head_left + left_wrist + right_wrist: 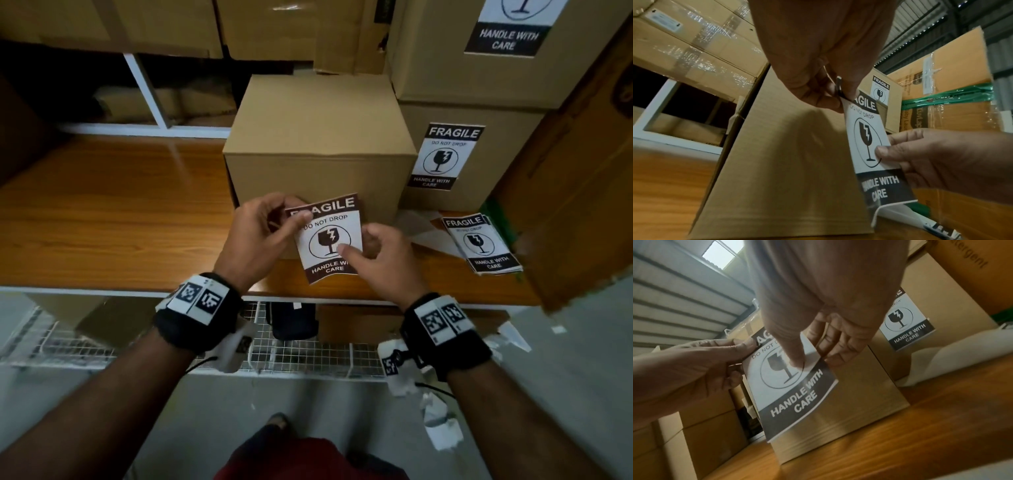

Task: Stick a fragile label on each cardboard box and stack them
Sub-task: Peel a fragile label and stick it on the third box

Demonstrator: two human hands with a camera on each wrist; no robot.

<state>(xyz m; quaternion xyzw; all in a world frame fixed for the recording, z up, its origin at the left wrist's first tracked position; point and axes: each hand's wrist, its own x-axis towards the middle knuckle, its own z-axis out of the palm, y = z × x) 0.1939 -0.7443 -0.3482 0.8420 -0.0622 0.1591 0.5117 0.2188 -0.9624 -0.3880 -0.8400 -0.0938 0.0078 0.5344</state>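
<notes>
Wooden shelf (113,205) bears cardboard boxes (318,137) and loose labels (483,243).

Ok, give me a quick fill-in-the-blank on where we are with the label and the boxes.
1. Both hands hold one fragile label; the left hand pinches its ____ corner.
2. The plain box right behind that label carries ____ label on its front face.
3. The spare labels lie on the wooden shelf to the ____ of the plain box.
4. The labelled box beside it has another box stacked ____ it.

Missing words: top left; no; right; on top of
</notes>
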